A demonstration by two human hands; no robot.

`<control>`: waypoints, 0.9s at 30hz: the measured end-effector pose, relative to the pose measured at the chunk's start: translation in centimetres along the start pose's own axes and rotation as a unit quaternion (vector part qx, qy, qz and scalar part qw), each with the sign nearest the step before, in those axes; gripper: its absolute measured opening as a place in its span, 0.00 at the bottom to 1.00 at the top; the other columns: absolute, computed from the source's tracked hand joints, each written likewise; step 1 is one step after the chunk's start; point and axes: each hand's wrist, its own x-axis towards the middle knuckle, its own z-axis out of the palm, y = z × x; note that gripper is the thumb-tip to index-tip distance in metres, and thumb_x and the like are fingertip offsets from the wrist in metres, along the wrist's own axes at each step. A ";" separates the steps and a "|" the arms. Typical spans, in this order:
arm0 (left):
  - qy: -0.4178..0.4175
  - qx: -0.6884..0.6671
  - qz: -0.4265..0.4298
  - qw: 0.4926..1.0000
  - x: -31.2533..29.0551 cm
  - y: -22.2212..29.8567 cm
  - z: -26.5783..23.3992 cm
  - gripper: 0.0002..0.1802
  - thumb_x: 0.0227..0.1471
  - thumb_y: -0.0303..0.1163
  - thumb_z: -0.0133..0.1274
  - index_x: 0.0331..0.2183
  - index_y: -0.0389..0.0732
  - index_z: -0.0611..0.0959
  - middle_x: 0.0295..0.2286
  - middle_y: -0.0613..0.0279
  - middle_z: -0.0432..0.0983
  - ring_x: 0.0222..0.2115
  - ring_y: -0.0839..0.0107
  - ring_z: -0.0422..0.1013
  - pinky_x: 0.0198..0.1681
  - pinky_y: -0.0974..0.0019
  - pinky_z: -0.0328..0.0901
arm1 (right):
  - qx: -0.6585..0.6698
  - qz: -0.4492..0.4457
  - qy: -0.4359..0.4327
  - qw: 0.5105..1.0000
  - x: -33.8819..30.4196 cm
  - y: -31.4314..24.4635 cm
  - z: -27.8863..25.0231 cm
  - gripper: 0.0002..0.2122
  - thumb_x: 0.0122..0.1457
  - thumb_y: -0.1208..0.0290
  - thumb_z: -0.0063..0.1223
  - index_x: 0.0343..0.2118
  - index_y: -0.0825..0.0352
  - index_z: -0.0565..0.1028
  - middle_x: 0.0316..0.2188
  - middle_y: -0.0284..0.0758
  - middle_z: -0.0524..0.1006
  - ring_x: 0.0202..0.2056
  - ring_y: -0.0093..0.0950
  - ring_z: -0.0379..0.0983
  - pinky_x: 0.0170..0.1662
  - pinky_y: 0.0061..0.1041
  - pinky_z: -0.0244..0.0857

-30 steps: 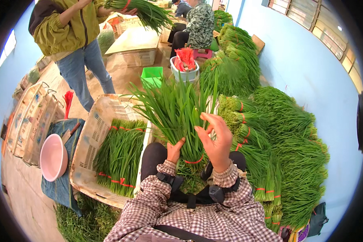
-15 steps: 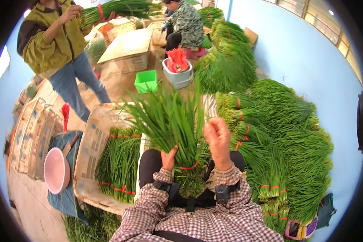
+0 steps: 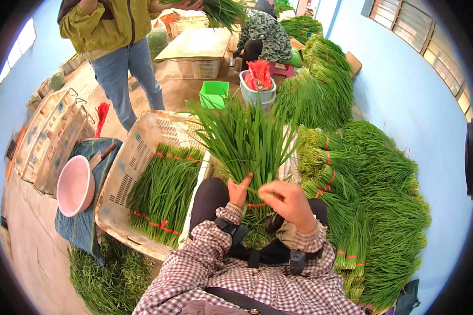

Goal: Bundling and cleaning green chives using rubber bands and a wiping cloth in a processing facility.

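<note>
Chive bunch [image 3: 247,144] upright over the lap, leaves fanning up and far, stems pinched low. Left hand [image 3: 239,190] closed around the stems just above a red band [image 3: 256,204]. Right hand [image 3: 288,202] curled at the band on the right side of the bunch, fingers bent; exact grip hard to tell. Left, a pale crate [image 3: 129,163] holds tied chive bundles [image 3: 163,194]. Right, a big heap of tied bundles [image 3: 373,210] along the blue wall. Pink bowl [image 3: 74,185] far left. Standing person in a yellow jacket [image 3: 108,23] beyond the crate.
</note>
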 end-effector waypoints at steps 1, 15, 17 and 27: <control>-0.041 -0.010 0.003 0.999 -0.2 0.1 1.3 0.18 0.48 0.32 0.64 0.38 0.33 0.76 0.34 0.61 0.77 0.32 0.72 0.71 0.35 0.65 0.66 | -0.031 0.006 0.064 0.997 0.3 1.0 0.4 0.08 0.55 0.70 0.57 0.32 0.69 0.79 0.29 0.39 0.80 0.27 0.33 0.76 0.31 0.29 0.68; -0.051 -0.051 0.045 0.996 -1.1 0.3 2.0 0.17 0.51 0.25 0.60 0.43 0.34 0.75 0.38 0.58 0.78 0.37 0.69 0.74 0.39 0.65 0.70 | -0.084 -0.016 0.304 0.949 3.8 6.4 5.4 0.05 0.56 0.77 0.58 0.29 0.73 0.76 0.25 0.39 0.75 0.21 0.30 0.71 0.25 0.27 0.63; -0.065 -0.035 0.036 0.997 -1.2 0.7 1.6 0.17 0.51 0.25 0.60 0.43 0.34 0.76 0.39 0.58 0.78 0.37 0.69 0.74 0.40 0.65 0.70 | -0.079 -0.039 0.315 0.945 3.6 5.7 5.6 0.04 0.57 0.78 0.56 0.31 0.74 0.76 0.26 0.39 0.74 0.21 0.28 0.69 0.24 0.25 0.63; -0.071 -0.015 0.013 0.997 -2.2 -1.9 1.8 0.18 0.51 0.31 0.61 0.41 0.31 0.77 0.36 0.57 0.78 0.34 0.70 0.73 0.37 0.64 0.67 | 0.195 0.026 0.278 0.940 3.3 9.8 6.5 0.09 0.65 0.71 0.48 0.36 0.71 0.78 0.17 0.27 0.71 0.13 0.12 0.57 0.16 0.17 0.51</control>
